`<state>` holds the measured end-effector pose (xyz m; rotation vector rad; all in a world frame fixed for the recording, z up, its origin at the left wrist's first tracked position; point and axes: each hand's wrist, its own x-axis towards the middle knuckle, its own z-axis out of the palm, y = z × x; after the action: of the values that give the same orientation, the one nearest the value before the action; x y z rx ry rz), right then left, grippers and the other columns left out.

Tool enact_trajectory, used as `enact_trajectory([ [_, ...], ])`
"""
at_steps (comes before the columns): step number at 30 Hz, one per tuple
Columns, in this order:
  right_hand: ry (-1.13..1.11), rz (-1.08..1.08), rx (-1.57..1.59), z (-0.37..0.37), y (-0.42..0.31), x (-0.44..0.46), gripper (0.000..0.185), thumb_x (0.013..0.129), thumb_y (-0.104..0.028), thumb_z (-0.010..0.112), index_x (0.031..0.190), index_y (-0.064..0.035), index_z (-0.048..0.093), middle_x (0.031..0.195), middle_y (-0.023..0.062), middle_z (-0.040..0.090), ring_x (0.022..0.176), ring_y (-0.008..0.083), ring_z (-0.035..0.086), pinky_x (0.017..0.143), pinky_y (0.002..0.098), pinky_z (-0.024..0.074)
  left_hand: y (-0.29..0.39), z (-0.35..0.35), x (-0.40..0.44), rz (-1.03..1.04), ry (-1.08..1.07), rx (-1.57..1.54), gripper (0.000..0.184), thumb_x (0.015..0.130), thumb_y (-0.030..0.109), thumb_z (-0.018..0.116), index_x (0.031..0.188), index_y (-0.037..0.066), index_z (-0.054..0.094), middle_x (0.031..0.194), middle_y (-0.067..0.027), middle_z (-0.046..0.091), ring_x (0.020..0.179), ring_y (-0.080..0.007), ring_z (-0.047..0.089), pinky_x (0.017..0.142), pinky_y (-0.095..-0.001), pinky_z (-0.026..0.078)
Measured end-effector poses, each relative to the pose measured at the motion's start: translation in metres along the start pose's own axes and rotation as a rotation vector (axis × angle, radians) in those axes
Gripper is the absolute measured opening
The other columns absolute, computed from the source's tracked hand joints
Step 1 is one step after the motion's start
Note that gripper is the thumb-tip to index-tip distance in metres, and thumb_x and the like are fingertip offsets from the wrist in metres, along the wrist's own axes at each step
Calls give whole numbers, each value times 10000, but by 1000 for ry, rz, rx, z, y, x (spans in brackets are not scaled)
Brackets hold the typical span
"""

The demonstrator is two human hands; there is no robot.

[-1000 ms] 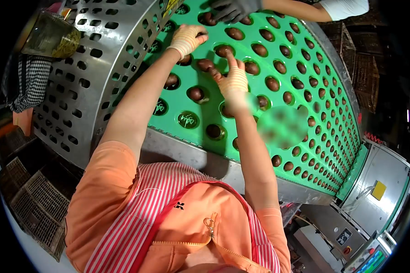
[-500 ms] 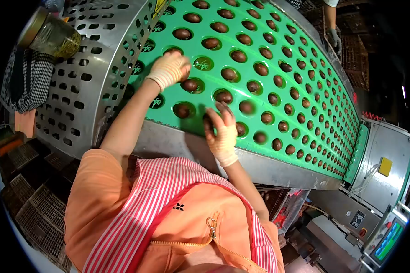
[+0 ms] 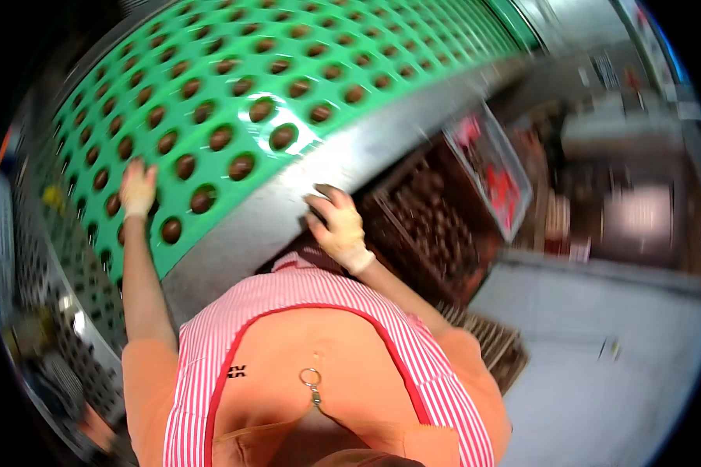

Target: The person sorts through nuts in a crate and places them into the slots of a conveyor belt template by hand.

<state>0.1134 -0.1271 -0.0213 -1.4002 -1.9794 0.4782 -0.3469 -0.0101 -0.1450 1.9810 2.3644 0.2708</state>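
My left hand point(image 3: 138, 191), in a pale glove that leaves the fingertips bare, reaches over the green pocketed belt point(image 3: 144, 222). Its fingers are stretched and slightly apart, close to a brown egg-shaped piece point(image 3: 126, 148); motion blurs them, and nothing held shows. In a similar glove, my right hand point(image 3: 340, 232) hovers by the belt's metal side rail point(image 3: 234, 237). Its fingers are spread, with dark smears on the tips and nothing visible between them. Brown pieces sit singly in most pockets, such as one brown piece point(image 3: 171, 229) at the near edge.
Right of my right hand, a dark crate point(image 3: 389, 222) holds a heap of brown pieces point(image 3: 436, 226). Beyond it stands a grey bin point(image 3: 514, 218) with red items inside. A slatted basket point(image 3: 487, 338) is lower right. A perforated metal guard point(image 3: 62, 303) borders the belt's left end.
The view has swung to the right, bringing the crate into sight. My right hand has gone from the belt pockets to the metal rail; my left hand stays over the belt.
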Motion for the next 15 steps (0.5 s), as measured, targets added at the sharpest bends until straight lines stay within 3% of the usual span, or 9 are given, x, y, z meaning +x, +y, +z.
enact_trajectory([
  [5, 204, 199, 33, -22, 30, -54, 300, 771, -79, 693, 1067, -102, 652, 1193, 136, 572, 1138, 354, 519, 942, 433, 471, -3, 0, -1, -80, -28, 115, 673, 958, 558, 386, 1464, 115, 374, 1489, -197, 373, 1319, -423, 389, 1083, -488, 343],
  [8, 263, 348, 16, -46, 56, -88, 308, 790, -80, 689, 1096, -105, 663, 1225, 147, 575, 1151, 350, 525, 968, 427, 457, 41, -16, -10, -189, 48, 186, 714, 932, 655, 353, 1492, 213, 342, 1544, -165, 294, 1350, -436, 348, 1090, -507, 335],
  [9, 298, 409, 27, -57, 64, -97, 310, 789, -88, 686, 1097, -97, 662, 1217, 154, 578, 1144, 361, 528, 972, 431, 452, 84, -35, -19, -163, 47, 133, 731, 930, 665, 361, 1490, 195, 349, 1541, -180, 290, 1369, -426, 327, 1110, -500, 317],
  [10, 323, 439, -32, -67, 77, -106, 319, 776, -97, 683, 1094, -108, 654, 1204, 140, 568, 1129, 358, 513, 977, 435, 452, 103, -31, -18, 22, 93, -26, 761, 910, 632, 465, 1492, 158, 340, 1534, -219, 282, 1370, -436, 321, 1113, -504, 310],
  [12, 332, 564, -94, -88, 113, -125, 370, 777, -147, 686, 1139, -87, 643, 1198, 159, 575, 1119, 370, 525, 977, 445, 449, 185, -35, -37, 261, 163, -129, 708, 937, 515, 517, 1475, 83, 359, 1495, -270, 317, 1364, -439, 331, 1120, -508, 296],
  [14, 303, 676, -81, -122, 158, -135, 406, 795, -215, 676, 1170, -65, 631, 1183, 191, 590, 1091, 386, 550, 974, 457, 451, 266, -43, -60, 507, 90, -331, 700, 932, 439, 563, 1465, 37, 354, 1492, -276, 319, 1366, -432, 333, 1125, -500, 288],
  [15, 347, 730, -152, -130, 188, -146, 420, 807, -248, 666, 1181, -58, 627, 1180, 198, 596, 1081, 390, 560, 966, 453, 457, 292, -38, -74, 520, 59, -353, 686, 927, 407, 573, 1458, 28, 359, 1489, -275, 323, 1365, -432, 335, 1124, -494, 287],
])
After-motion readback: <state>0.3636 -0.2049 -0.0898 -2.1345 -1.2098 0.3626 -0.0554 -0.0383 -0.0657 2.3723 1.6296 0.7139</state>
